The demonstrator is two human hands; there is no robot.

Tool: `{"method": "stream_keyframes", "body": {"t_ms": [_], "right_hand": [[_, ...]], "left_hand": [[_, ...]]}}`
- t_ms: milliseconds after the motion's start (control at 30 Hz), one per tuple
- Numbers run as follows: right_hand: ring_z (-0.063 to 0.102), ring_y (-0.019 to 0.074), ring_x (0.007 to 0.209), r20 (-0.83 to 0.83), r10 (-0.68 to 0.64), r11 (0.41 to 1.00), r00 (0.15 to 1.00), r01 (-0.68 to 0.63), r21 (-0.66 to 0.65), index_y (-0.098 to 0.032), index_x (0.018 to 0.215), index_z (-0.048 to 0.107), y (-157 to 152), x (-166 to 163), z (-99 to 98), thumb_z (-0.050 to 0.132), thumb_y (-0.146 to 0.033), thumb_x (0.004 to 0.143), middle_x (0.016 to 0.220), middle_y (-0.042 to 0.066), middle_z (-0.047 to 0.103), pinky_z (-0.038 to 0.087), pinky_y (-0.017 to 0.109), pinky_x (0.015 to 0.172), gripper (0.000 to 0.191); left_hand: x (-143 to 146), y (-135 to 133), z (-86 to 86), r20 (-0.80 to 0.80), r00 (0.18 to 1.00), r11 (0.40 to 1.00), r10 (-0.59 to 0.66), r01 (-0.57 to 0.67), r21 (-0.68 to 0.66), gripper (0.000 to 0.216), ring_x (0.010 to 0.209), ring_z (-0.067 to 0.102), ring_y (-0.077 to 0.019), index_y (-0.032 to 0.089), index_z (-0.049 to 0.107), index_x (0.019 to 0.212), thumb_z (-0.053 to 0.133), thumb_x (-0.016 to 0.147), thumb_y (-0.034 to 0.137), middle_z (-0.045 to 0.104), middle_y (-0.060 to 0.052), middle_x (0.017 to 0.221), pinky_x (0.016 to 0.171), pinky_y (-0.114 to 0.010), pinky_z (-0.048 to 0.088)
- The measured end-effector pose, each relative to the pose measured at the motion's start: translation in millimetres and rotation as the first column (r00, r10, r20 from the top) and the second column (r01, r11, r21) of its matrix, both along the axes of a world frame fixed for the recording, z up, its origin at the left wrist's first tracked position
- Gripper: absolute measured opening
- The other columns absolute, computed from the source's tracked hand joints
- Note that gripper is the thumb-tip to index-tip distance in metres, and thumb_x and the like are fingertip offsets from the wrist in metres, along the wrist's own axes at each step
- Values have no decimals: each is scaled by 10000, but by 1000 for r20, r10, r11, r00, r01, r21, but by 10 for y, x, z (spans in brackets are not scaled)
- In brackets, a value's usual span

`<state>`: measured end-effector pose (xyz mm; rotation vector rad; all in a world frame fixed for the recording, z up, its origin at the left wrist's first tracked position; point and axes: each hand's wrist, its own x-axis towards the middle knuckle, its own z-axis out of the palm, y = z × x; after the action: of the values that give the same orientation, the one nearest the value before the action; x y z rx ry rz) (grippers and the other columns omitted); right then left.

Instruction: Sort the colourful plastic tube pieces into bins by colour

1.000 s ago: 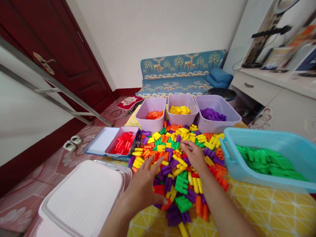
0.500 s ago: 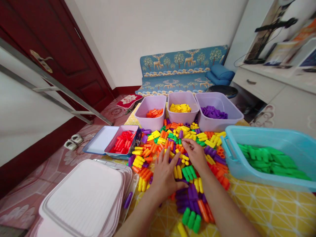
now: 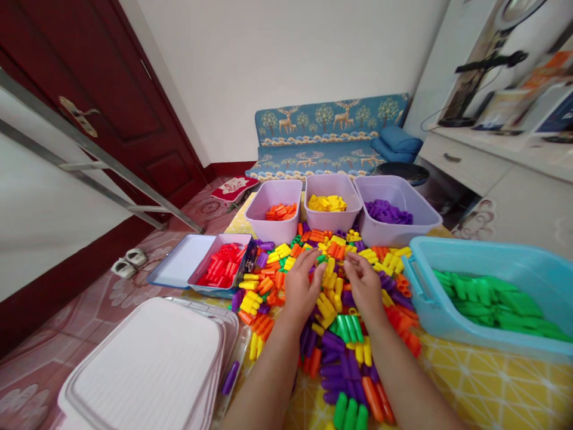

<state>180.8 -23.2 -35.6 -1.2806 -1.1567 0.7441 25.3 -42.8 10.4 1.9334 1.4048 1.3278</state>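
Observation:
A heap of short plastic tube pieces (image 3: 344, 343) in yellow, orange, purple, green and red covers the yellow tablecloth (image 3: 492, 388). My left hand (image 3: 301, 289) rests on the middle of the heap with its fingers curled down onto the pieces. My right hand (image 3: 366, 285) lies close beside it, fingertips pinched together near some yellow pieces (image 3: 329, 278). What either hand holds is hidden by the fingers. Behind the heap stand three lilac bins, holding orange pieces (image 3: 280, 211), yellow pieces (image 3: 326, 203) and purple pieces (image 3: 387, 211).
A light blue basin (image 3: 447, 325) of green pieces sits at the right. A blue tray (image 3: 172, 266) with a tub of red pieces (image 3: 220, 263) is at the left. White lids (image 3: 147, 364) lie at the near left. Beyond are a patterned sofa (image 3: 331, 134), a dark red door (image 3: 111, 89) and a white cabinet (image 3: 501, 173).
My left hand moved forward and right across the heap, and its spread fingers curled. Both hands now sit side by side. Pieces near the front edge shifted.

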Motion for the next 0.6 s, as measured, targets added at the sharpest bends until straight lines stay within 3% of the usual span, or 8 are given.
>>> {"method": "stream_keyframes", "body": {"t_ms": [67, 133, 200, 300, 467, 600], "right_hand": [[647, 259, 940, 20, 7, 1000, 1000, -7, -11, -174, 1085, 614, -3, -21, -15, 588, -501, 806, 1087, 126, 677, 506, 426, 867, 431], [651, 262, 915, 46, 14, 1000, 999, -13, -20, -179, 1069, 623, -1, -29, -30, 585, -495, 808, 1072, 124, 684, 508, 434, 853, 412], [654, 262, 899, 66, 17, 1000, 998, -16, -20, -181, 1061, 629, 0, -28, -42, 577, -490, 814, 1055, 121, 691, 511, 434, 838, 399], [655, 256, 890, 85, 22, 1000, 996, -21, -11, -179, 1062, 629, -3, -26, -44, 567, -481, 819, 1051, 118, 692, 510, 426, 833, 392], [647, 256, 891, 111, 13, 1000, 994, -12, -10, -165, 1049, 631, -17, -36, -12, 565, -480, 812, 1035, 124, 690, 501, 420, 828, 400], [647, 252, 868, 117, 18, 1000, 993, -18, -2, -168, 1039, 637, -27, -45, 6, 560, -481, 814, 1011, 120, 694, 506, 417, 807, 393]], "left_hand": [[-140, -19, 22, -132, 977, 985, 166, -171, -25, 309, 1092, 576, -222, 224, 653, 1106, 442, 884, 188, 658, -80, 1119, 982, -365, 438], [-304, -36, 53, -325, 920, 959, 217, -264, -106, 325, 1050, 581, -250, 221, 680, 1043, 477, 811, 119, 676, -85, 1040, 945, -385, 451], [-441, -48, 70, -479, 866, 946, 145, -263, -190, 371, 1055, 570, -272, 215, 691, 1040, 523, 734, 86, 666, -99, 1050, 948, -400, 444], [-511, -67, 37, -563, 827, 954, -1, -168, -249, 489, 1098, 550, -277, 214, 658, 1139, 563, 680, 74, 623, -109, 1135, 967, -385, 434], [-352, -60, -130, -448, 892, 960, -59, -72, -271, 535, 1067, 595, -248, 198, 591, 1222, 532, 711, 50, 619, -115, 1164, 941, -351, 462], [-262, -8, -249, -174, 985, 969, 1, -44, -244, 359, 1054, 618, -255, 166, 616, 1157, 498, 819, 146, 665, -127, 1112, 950, -399, 467]]}}
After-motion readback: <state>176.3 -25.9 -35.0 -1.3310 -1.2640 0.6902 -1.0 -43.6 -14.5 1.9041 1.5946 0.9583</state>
